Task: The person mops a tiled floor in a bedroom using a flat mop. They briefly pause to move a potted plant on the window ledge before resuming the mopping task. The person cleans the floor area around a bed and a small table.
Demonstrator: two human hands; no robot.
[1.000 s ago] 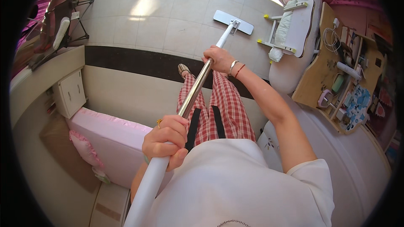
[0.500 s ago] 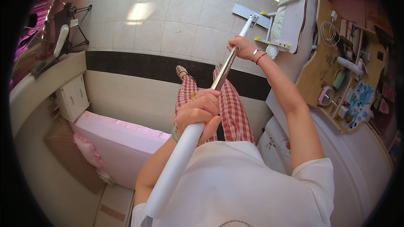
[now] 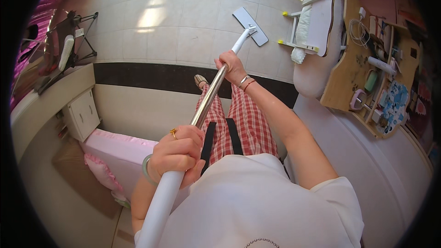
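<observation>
A flat mop (image 3: pixel 210 101) with a white and shiny metal handle slants from the lower left up to the floor. My left hand (image 3: pixel 178 156), with a ring and a pale green bangle, is closed around the handle near its thick white grip. Farther along, my right hand (image 3: pixel 233 67) wraps the handle where the metal part meets the white lower tube. The grey-white rectangular mop head (image 3: pixel 251 26) lies flat on the tiles, turned diagonally, to the left of a small white chair.
The tipped white chair (image 3: pixel 313 23) with yellow-capped legs rests against a white rounded cushion (image 3: pixel 314 76). A wooden desk (image 3: pixel 337 73) with cables and small items stands right. Far left is a folding chair (image 3: pixel 76 36); nearer are a white cabinet (image 3: pixel 82 115) and pink bedding (image 3: pixel 115 156).
The mop head has moved left, away from the chair, and turned to a steeper diagonal. Both hands have shifted left with the handle, and both still grip it.
</observation>
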